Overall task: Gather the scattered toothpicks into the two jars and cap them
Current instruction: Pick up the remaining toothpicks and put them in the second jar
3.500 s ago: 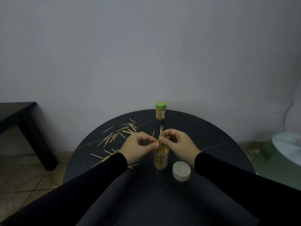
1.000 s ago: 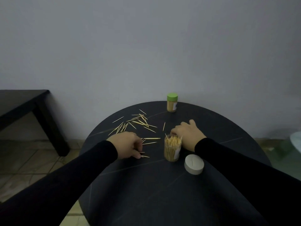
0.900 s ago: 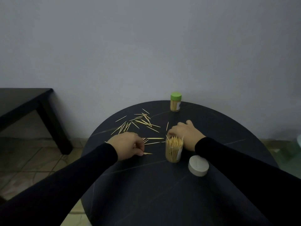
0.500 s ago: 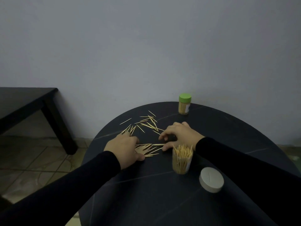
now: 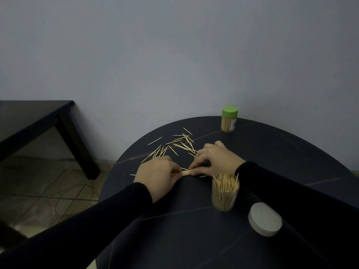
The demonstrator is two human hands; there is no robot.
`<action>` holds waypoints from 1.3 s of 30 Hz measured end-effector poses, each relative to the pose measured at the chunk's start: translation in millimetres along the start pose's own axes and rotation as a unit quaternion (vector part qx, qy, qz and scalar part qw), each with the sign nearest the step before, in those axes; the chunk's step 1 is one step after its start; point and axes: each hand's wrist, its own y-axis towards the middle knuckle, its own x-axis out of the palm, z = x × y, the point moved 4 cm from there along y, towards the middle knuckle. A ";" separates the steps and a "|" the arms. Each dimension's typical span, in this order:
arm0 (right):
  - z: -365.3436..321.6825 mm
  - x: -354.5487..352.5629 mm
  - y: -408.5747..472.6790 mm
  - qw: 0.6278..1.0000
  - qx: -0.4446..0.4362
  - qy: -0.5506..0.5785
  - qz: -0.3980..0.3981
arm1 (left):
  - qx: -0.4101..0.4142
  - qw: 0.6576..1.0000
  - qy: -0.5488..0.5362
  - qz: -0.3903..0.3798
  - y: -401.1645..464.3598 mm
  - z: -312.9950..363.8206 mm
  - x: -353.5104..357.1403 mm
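Pale toothpicks (image 5: 179,145) lie fanned near the tabletop's (image 5: 194,230) far-left edge. Left hand (image 5: 157,176) and right hand (image 5: 215,159) pinch a small bundle (image 5: 186,172) between them, flat on the surface. Open jar (image 5: 225,192) bristling full, right of centre; white cap (image 5: 265,219) beside it; green-capped jar (image 5: 229,119) at far edge. Half a second ago the hands were apart, the picks loose.

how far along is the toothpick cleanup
Done: the far jar wears its green cap and looks full. In hand: the left hand and right hand pinch a small bundle of toothpicks between them on the table, beside the open jar, already well stocked. Left: the loose toothpicks beyond the hands, then the white cap lying by the open jar.
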 end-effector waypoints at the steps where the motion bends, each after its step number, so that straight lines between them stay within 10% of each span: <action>1: 3.3 -1.0 -1.4 1.000 0.005 -0.004 0.006 | 0.005 1.000 -0.001 0.000 2.4 1.9 0.6; 25: 10.4 -21.2 -25.2 0.989 0.047 -0.141 0.007 | 0.051 0.997 0.041 -0.040 41.3 23.4 -2.8; 39: 20.5 -46.8 -65.9 0.978 0.164 0.047 0.120 | -0.034 0.982 -0.175 0.055 43.6 34.3 -18.1</action>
